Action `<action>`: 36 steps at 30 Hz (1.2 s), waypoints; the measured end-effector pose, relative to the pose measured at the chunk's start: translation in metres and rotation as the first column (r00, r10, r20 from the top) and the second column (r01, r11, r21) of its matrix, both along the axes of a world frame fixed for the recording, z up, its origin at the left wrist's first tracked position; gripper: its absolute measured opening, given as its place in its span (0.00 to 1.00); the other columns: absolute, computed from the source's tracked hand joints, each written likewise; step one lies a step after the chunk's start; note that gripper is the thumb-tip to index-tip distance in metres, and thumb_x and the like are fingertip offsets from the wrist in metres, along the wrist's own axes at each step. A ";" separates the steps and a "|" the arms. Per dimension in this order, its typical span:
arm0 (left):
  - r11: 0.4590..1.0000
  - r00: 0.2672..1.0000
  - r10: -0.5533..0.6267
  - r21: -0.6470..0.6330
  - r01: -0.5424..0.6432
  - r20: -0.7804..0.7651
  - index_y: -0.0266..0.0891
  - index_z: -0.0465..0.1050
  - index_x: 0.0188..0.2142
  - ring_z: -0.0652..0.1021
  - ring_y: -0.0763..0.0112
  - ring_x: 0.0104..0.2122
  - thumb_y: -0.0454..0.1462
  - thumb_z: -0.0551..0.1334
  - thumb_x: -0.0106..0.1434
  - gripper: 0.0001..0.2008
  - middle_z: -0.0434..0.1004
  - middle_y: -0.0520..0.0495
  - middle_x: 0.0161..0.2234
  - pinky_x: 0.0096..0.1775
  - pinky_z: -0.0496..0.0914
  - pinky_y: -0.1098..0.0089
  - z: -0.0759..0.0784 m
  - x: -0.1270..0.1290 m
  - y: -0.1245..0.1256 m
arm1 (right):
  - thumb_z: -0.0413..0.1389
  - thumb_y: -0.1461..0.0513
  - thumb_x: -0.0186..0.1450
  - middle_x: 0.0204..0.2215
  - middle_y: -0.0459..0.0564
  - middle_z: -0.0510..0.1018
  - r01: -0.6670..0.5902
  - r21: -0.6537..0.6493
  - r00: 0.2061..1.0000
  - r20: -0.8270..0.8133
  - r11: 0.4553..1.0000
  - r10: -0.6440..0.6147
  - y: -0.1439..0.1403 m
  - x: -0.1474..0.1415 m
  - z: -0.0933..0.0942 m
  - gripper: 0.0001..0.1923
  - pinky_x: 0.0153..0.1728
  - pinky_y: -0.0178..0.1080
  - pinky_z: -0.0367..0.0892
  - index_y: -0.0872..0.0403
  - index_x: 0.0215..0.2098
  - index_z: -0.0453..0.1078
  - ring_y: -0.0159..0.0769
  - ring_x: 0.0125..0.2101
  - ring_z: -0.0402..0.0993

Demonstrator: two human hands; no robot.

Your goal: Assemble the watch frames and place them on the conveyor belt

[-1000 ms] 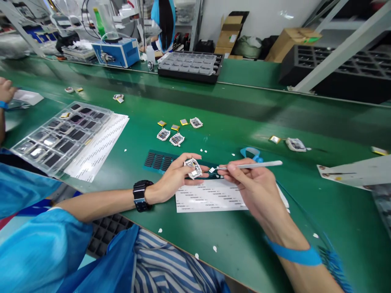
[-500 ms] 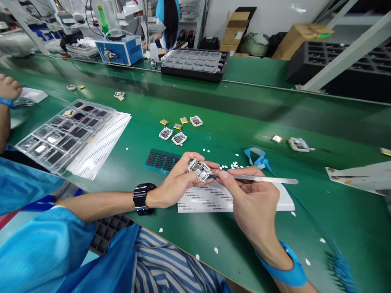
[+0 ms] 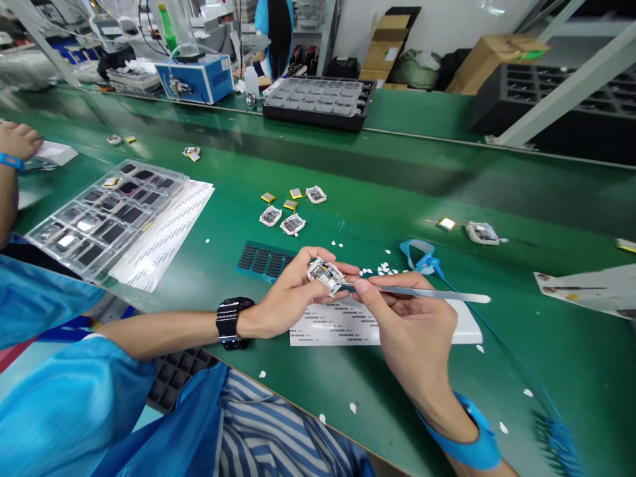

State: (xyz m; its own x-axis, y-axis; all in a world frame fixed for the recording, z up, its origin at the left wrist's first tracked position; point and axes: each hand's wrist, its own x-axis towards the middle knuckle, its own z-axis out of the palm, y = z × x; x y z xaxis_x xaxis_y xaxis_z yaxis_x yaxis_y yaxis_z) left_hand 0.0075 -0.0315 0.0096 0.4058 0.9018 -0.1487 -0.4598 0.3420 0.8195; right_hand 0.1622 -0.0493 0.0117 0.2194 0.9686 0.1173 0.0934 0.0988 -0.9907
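Observation:
Between the thumb and fingers of my left hand is a small white watch case with a circuit board showing inside. My right hand pinches a pair of metal tweezers. Their tip meets the right edge of the case; what exactly it touches is too small to tell. Under both hands lies a white sheet printed with rows of text. A green sheet of black strips is just left of my left fingers. Small white scraps lie behind my right hand.
Several similar cases with yellow-edged batteries lie farther back; another case is at right. At left are a clear compartment tray and a co-worker's hand. A blue strap with a coiled cord lies to the right.
The nearby cases and batteries on the green surface have shifted slightly in view. Both hands keep the same hold, with the tweezers still at the case's edge.

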 end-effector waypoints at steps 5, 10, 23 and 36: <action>0.999 0.996 -0.032 0.037 0.035 -0.082 0.41 0.59 0.46 0.81 0.66 0.47 0.29 0.64 0.62 0.17 0.80 0.41 0.48 0.54 0.72 0.59 -0.002 -0.003 0.003 | 0.70 0.47 0.55 0.28 0.48 0.81 0.029 -0.031 0.998 -0.046 0.999 -0.030 0.003 0.005 0.000 0.19 0.33 0.45 0.81 0.49 0.30 0.70 0.42 0.28 0.83; 0.998 0.979 -0.014 0.055 0.025 -0.203 0.40 0.60 0.46 0.81 0.68 0.45 0.26 0.63 0.60 0.18 0.80 0.43 0.44 0.50 0.74 0.62 -0.002 -0.017 0.026 | 0.70 0.48 0.55 0.32 0.50 0.83 0.005 -0.021 1.000 -0.010 1.000 -0.006 0.011 0.018 -0.003 0.18 0.34 0.44 0.81 0.49 0.32 0.72 0.43 0.32 0.84; 0.992 0.954 0.129 0.029 -0.125 -0.271 0.43 0.63 0.45 0.81 0.74 0.39 0.24 0.58 0.60 0.17 0.76 0.53 0.38 0.54 0.71 0.57 -0.025 -0.038 0.045 | 0.65 0.51 0.58 0.32 0.51 0.85 -0.370 -0.156 0.904 0.170 0.916 0.393 0.041 -0.003 -0.029 0.13 0.36 0.43 0.77 0.51 0.32 0.75 0.43 0.33 0.84; 0.986 0.947 0.144 -0.036 -0.161 -0.286 0.42 0.61 0.45 0.82 0.75 0.39 0.22 0.53 0.62 0.17 0.75 0.52 0.37 0.58 0.70 0.56 -0.021 -0.032 0.045 | 0.67 0.46 0.55 0.32 0.53 0.85 -0.233 -0.138 0.952 0.170 0.962 0.255 0.060 0.004 -0.040 0.19 0.40 0.47 0.79 0.52 0.30 0.74 0.45 0.34 0.84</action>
State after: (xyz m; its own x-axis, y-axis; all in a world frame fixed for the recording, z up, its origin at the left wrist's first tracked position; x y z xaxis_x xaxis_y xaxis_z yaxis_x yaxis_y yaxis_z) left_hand -0.0248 0.0132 -0.0113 0.1981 0.9361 -0.2908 -0.2635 0.3366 0.9040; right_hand 0.1662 0.0105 -0.0279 -0.0406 0.9990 0.0176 0.2625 0.0277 -0.9645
